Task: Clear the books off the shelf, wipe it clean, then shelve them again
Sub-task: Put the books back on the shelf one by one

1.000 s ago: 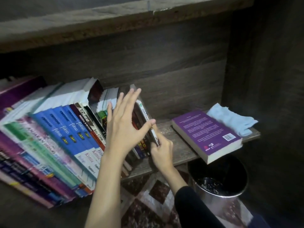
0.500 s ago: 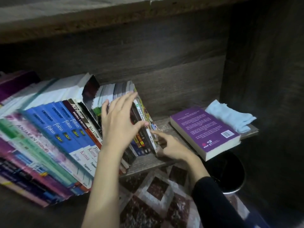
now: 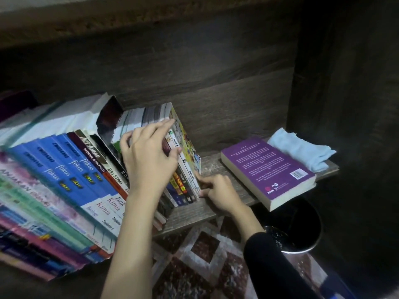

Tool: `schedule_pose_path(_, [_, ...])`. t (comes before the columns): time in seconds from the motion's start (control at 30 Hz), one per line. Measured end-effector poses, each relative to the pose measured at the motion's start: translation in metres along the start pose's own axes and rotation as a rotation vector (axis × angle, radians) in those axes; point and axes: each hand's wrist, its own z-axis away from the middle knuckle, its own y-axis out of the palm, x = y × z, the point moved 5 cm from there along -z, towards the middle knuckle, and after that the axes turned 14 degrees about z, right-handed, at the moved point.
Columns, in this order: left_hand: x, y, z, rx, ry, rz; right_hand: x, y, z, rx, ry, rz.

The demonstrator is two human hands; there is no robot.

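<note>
**A:** Where is the batch she's working on?

**B:** The slim paperbacks (image 3: 186, 169) stand left of the purple book (image 3: 267, 169), which lies flat. A strip of bare shelf (image 3: 212, 167) runs between them. The paperbacks lean leftward, away from the purple book, onto the big textbooks (image 3: 71, 169) further out on that side.

**A:** And the hands?

**B:** The left hand (image 3: 149, 160) is curled over the top edges of the paperbacks, thumb on the spines, gripping several at once. The right hand (image 3: 218, 193) has its fingertips at the foot of the paperback nearest the purple book. I can't tell whether it pinches or only pushes.

**A:** How will they handle?

**B:** I'd judge each one light. The covers look glossy and thin, so a loose bundle could fan out or slip. It seems best to squeeze the stack from both sides, low on the spines.

**A:** What do they look like?

**B:** Narrow white, black and blue spines, and a bright cartoon cover faces the purple book. A pale blue cloth (image 3: 302, 149) lies at that book's far edge.
</note>
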Motion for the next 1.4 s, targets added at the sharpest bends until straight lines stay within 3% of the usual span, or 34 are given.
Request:
schedule_pose_path(0.57, [-0.006,0.009,0.006,-0.001,-0.077,-0.052,0.016,-0.005,0.012,0.144,-0.022,0.127])
schedule_pose_path(0.7, [-0.02,0.01,0.01,-0.09,-0.046,0.096,0.027,-0.047,0.024,-0.165,-0.023,0.087])
schedule_pose_path(0.8, [-0.042,0.012,0.013,-0.242,0.049,0.408,0.014,-0.089,0.038,-0.414,0.066,0.139])
schedule_pose_path(0.87, [-0.051,0.022,0.018,-0.281,0.0,0.601,-0.003,-0.111,0.048,-0.523,0.159,0.222])
schedule_pose_path(0.97, [-0.055,0.051,0.026,-0.113,-0.368,0.757,-0.031,-0.135,0.06,-0.613,0.29,0.339])
schedule_pose_path(1.07, [-0.055,0.09,0.047,0.205,-0.673,0.606,-0.059,-0.144,0.066,-0.552,0.421,0.432])
schedule_pose_path(1.27, [-0.057,0.143,0.074,0.64,-0.818,0.393,-0.104,-0.132,0.065,-0.279,0.586,0.374])
schedule_pose_path(1.4, [-0.066,0.166,0.082,0.709,-0.846,0.529,-0.109,-0.135,0.064,-0.29,0.603,0.315])
